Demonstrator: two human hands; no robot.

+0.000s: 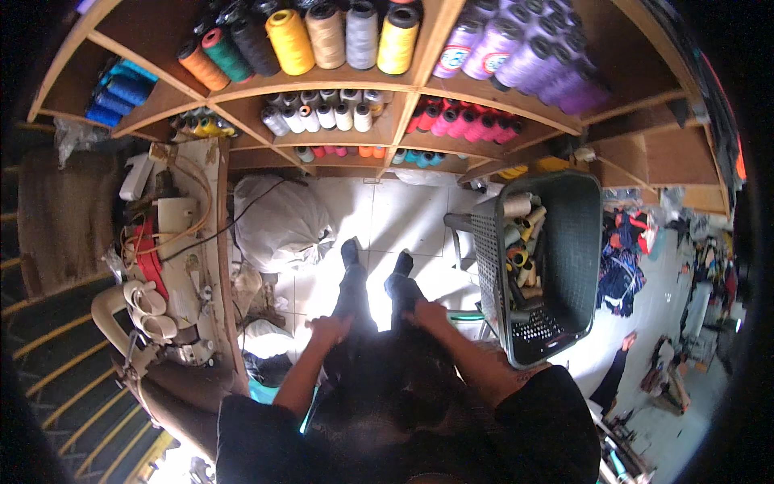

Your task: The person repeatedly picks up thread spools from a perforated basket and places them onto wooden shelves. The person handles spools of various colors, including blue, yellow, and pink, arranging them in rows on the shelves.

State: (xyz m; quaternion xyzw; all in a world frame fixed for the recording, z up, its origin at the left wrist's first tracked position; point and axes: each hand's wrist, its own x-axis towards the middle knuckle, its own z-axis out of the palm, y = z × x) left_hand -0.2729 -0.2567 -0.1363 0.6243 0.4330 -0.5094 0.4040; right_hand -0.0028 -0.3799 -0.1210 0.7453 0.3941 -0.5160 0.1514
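Observation:
My left hand point(329, 328) is at my left knee, against dark trousers point(351, 298). My right hand point(426, 313) is at the other knee in the same way. Both are small and partly in shade, and the curl of their fingers is hard to make out. I see no tool or spool in either one. Nearest my right arm stands a dark plastic basket point(582, 258) with perforated sides. Inside it lie thread cones and bare cores point(528, 234) in a loose heap, some white, some yellow.
Ahead, a wooden shelf point(322, 87) holds thread cones sorted by colour, including purple cones point(524, 60) and pink cones point(459, 121). A white sack point(278, 222) sits on the tiled floor point(387, 210). At left is a sewing machine point(173, 298); at right lie cloth scraps point(621, 274).

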